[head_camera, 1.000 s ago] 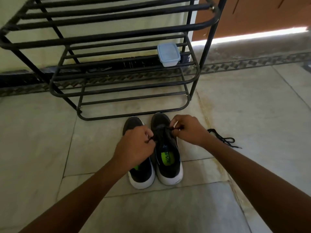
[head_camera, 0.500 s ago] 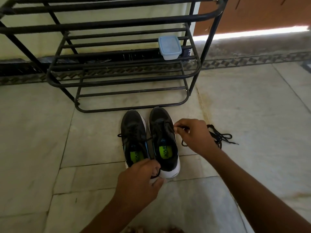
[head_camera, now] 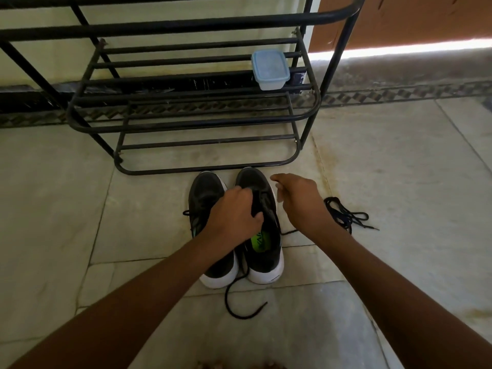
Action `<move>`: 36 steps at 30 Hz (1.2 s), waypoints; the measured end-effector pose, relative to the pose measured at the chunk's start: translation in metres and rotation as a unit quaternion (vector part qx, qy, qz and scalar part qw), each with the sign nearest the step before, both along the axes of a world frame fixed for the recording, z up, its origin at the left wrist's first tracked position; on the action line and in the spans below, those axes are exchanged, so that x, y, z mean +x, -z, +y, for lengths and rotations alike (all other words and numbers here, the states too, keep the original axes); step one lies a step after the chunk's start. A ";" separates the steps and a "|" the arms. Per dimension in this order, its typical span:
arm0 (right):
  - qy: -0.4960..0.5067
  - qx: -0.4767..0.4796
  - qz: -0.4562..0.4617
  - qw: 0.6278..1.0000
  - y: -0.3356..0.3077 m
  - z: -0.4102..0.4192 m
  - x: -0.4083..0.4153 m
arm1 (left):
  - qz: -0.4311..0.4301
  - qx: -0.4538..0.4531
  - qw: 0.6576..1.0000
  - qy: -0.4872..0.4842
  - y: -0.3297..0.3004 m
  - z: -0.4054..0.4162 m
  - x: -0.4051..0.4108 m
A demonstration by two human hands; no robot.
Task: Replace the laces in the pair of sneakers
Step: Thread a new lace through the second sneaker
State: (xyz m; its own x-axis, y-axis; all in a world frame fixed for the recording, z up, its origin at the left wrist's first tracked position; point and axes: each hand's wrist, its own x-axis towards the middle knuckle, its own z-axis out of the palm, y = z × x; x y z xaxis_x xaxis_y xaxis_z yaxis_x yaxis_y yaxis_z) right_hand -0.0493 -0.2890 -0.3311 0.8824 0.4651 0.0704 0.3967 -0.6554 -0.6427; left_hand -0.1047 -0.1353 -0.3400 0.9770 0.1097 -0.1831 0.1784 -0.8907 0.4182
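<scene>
Two black sneakers with white soles stand side by side on the tiled floor, toes toward a rack. My left hand [head_camera: 234, 214] reaches across the left sneaker [head_camera: 205, 193] and grips the laced throat of the right sneaker [head_camera: 266, 251] between thumb and curled fingers. My right hand [head_camera: 298, 198] hovers just right of that shoe, fingers relaxed, holding nothing. One black lace end [head_camera: 234, 302] trails from between the heels onto the floor in a loop. A separate black lace [head_camera: 346, 215] lies bundled on the floor to the right.
A black metal shoe rack [head_camera: 186, 121] stands right behind the sneakers' toes, with a small lidded plastic container [head_camera: 270, 69] on a middle shelf. A brown door [head_camera: 399, 20] is at the back right. Bare floor tiles spread to the left and right.
My left hand let go of the lace end it had pulled toward me and moved up onto the right sneaker. My right hand released the lace it pinched and opened.
</scene>
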 end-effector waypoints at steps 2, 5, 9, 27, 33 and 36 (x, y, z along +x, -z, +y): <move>-0.011 0.002 0.004 1.000 0.003 0.003 0.001 | 0.015 0.003 1.000 -0.007 0.001 -0.001 0.007; -0.003 0.046 0.033 0.998 0.009 0.005 0.000 | 0.016 -0.004 0.999 -0.050 0.000 -0.004 0.011; 0.032 0.022 0.026 0.999 0.025 0.016 0.005 | 0.007 -0.035 0.990 -0.133 0.005 0.000 0.014; 0.062 -0.046 0.087 0.993 0.035 0.050 0.006 | 0.027 -0.134 0.971 -0.195 0.015 0.019 0.019; 0.077 -0.087 0.105 0.988 0.036 0.055 0.005 | 0.051 -0.162 0.963 -0.209 0.014 0.023 0.022; 0.074 -0.086 0.104 0.988 0.037 0.054 0.005 | 0.060 -0.182 0.954 -0.229 0.015 0.025 0.023</move>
